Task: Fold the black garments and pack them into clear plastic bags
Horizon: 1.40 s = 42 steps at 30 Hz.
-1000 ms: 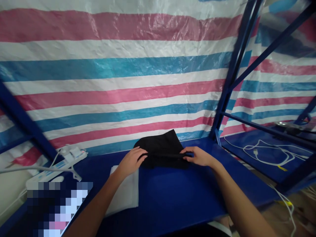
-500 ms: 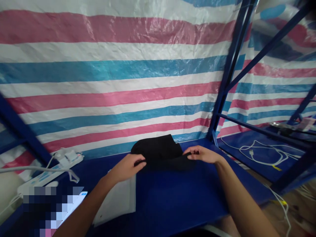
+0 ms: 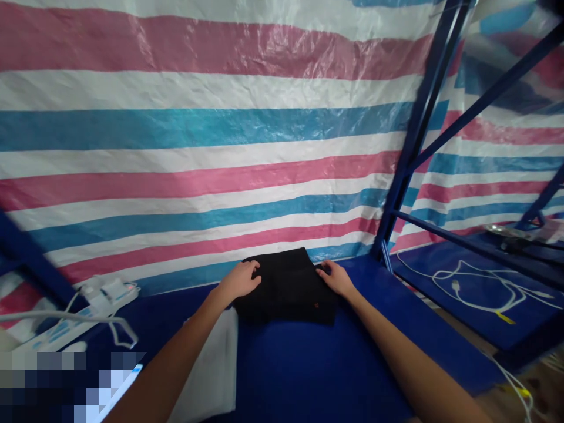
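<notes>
A folded black garment (image 3: 286, 282) lies flat on a blue tabletop (image 3: 291, 376), close to the striped sheet behind. A small orange mark shows near its front right corner. My left hand (image 3: 241, 281) rests on the garment's left side, thumb and fingers apart on the cloth. At the right edge, my right hand (image 3: 337, 278) has its thumb and fingertips closed on the fabric. Beside the garment, partly behind my left forearm, lies a flat white item (image 3: 215, 364), perhaps a bag or folded cloth.
A white power strip (image 3: 66, 326) with plugs and a grey cable stands at the left. Red, white and blue striped sheeting (image 3: 198, 129) hangs behind. A blue metal post (image 3: 408, 153) rises at the right, with white cables (image 3: 476, 288) on the surface beyond.
The garment's front part, held up between both hands before, now lies down flat, and its orange mark has come into view. My left hand has moved onto the cloth's upper left side.
</notes>
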{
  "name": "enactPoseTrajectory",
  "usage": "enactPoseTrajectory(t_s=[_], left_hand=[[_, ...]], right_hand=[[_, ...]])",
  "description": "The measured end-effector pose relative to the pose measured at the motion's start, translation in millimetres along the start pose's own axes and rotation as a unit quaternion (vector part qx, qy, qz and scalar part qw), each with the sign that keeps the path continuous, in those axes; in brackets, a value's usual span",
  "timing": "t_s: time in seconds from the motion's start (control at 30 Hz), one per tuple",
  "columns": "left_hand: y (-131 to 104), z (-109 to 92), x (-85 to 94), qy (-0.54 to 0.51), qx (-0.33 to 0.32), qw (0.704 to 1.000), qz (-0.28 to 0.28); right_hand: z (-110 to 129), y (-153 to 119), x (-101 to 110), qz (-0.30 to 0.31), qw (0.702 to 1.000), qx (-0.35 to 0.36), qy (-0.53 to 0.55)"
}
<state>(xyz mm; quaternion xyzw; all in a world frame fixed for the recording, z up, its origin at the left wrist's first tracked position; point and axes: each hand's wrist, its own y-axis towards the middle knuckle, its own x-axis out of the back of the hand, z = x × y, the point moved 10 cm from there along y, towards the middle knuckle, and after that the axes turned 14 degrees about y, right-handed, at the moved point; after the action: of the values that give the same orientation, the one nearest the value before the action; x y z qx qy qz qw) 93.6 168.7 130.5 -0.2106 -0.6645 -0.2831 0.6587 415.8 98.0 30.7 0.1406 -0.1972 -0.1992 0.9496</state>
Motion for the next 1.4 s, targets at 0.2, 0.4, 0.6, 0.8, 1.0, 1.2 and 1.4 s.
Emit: enactPoseTrajectory(t_s=[0.2, 0.4, 0.6, 0.8, 1.0, 1.2, 1.4], left_hand=[[-2.4, 3.1, -2.6, -0.021, -0.027, 0.999, -0.011], [-5.7, 7.0, -2.8, -0.054, 0.018, 0.998, 0.017], [-13.9, 16.5, -2.9, -0.059, 0.075, 0.993, 0.064], [-17.4, 20.7, 1.3, -0.096, 0.076, 0.99, 0.067], [-20.8, 27.4, -10.4, -0.16, 0.088, 0.979, 0.089], [-44.6, 22.9, -5.0, -0.227, 0.099, 0.963, 0.105], [-60.1, 11.0, 6.8, -0.323, 0.085, 0.941, 0.055]], right_hand=[[-13.1, -3.8, -0.4, -0.008, 0.999, -0.003, 0.036], [-20.5, -5.8, -6.4, 0.0, 0.998, -0.031, 0.048], [-26.5, -5.9, -5.4, 0.026, 0.994, -0.077, 0.072], [-8.4, -14.2, -2.1, 0.014, 0.999, -0.025, 0.044], [19.2, -26.4, 2.9, 0.008, 0.993, 0.006, -0.118], [11.2, -27.4, 8.3, 0.044, 0.992, -0.059, -0.099], [9.1, -22.1, 7.4, 0.073, 0.992, -0.081, 0.064]])
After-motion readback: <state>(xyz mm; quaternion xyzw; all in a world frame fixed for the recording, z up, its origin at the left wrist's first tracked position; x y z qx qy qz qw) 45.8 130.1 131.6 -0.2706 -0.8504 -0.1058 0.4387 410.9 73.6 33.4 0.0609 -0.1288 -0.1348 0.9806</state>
